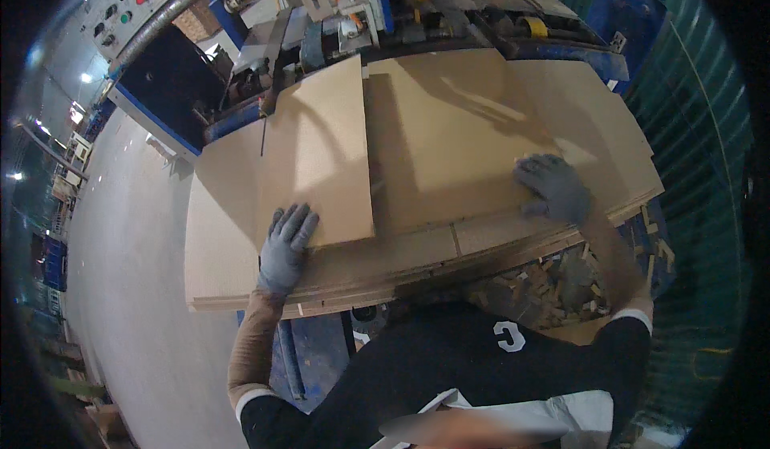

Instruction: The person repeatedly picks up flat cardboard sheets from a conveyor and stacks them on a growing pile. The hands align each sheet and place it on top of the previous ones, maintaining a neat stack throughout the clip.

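A stack of flat brown cardboard sheets (401, 261) lies in front of me, its layered edge facing my body. On top, a folded cardboard panel (325, 148) is raised at the left and casts a shadow beside it. My left hand (285, 248), in a grey glove, rests on that panel's near left corner with its fingers stretched out. To the right, my gloved right hand (553, 188) lies on the right edge of the top cardboard sheet (461, 140), fingers extended. The far edges of the cardboard reach up to the machine's rollers.
A blue-framed machine (353, 32) with rollers and belts stands at the far side. Its control panel (128, 8) with buttons is at upper left. Cardboard scraps (553, 289) lie below the stack at right. A green corrugated wall (706, 168) runs along the right.
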`<action>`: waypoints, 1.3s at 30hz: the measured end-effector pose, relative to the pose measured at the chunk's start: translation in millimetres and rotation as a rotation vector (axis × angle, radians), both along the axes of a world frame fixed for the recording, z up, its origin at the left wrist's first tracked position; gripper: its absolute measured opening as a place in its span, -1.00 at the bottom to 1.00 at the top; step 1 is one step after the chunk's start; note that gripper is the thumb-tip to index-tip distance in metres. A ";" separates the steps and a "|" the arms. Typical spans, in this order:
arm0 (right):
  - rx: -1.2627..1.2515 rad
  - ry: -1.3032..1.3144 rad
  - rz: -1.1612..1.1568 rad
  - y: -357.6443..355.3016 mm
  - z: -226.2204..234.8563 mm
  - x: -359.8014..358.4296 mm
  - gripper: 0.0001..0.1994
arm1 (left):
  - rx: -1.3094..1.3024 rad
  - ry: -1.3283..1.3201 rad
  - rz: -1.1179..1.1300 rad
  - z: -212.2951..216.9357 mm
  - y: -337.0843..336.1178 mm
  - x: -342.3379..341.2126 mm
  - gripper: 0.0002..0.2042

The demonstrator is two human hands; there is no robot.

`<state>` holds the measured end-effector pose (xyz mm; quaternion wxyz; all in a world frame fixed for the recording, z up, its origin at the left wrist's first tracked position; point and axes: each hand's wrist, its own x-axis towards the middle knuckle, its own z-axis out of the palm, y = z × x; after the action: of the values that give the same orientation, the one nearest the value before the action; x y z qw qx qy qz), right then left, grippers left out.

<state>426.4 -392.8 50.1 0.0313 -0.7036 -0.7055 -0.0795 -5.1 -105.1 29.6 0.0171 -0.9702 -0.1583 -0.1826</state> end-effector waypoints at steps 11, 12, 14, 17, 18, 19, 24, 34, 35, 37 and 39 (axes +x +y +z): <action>0.144 -0.300 -0.308 131.3 -51.7 120.9 -0.47 | 0.212 -0.223 0.212 -17.0 133.0 125.3 -0.51; 0.072 -0.405 -0.377 142.0 -57.7 123.4 -0.51 | 0.275 -0.168 0.295 -18.1 139.3 135.8 -0.50; 0.016 -0.334 -0.505 161.0 -60.2 119.4 -0.57 | 0.205 -0.138 0.639 -20.6 144.4 153.1 -0.46; 0.088 0.035 -0.588 165.3 -43.3 93.0 -0.63 | -0.011 -0.167 0.766 -12.3 140.8 155.4 -0.31; 0.117 0.039 -0.560 151.0 -37.4 80.1 -0.63 | -0.047 -0.239 0.661 -8.4 134.0 142.6 -0.29; 0.169 0.168 -0.526 124.5 -28.7 72.6 -0.62 | -0.085 -0.308 0.558 -6.0 122.9 124.5 -0.28; 0.736 0.520 -0.732 -66.3 -30.3 77.3 -0.53 | -0.119 -0.444 1.410 -12.5 41.1 -35.0 -0.13; 0.991 0.915 -1.042 -158.4 -125.4 124.8 -0.51 | -0.357 -0.778 1.749 -49.8 37.0 -107.4 -0.15; 1.057 0.886 -1.144 -156.1 -130.5 128.9 -0.55 | -0.421 -0.965 1.677 -52.3 40.0 -114.3 -0.19; 1.180 0.804 -1.333 -157.4 -136.7 137.4 -0.61 | -0.438 -1.138 1.507 -59.1 42.6 -130.8 -0.26; 0.878 0.333 -1.179 -163.9 -138.6 142.8 -0.67 | -0.446 -1.338 1.329 -62.0 44.9 -146.0 -0.34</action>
<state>569.2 -556.8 -88.5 0.3672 -0.8902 -0.1016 -0.2496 -151.2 -60.2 -32.4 -0.1612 -0.3591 -0.6824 -0.6160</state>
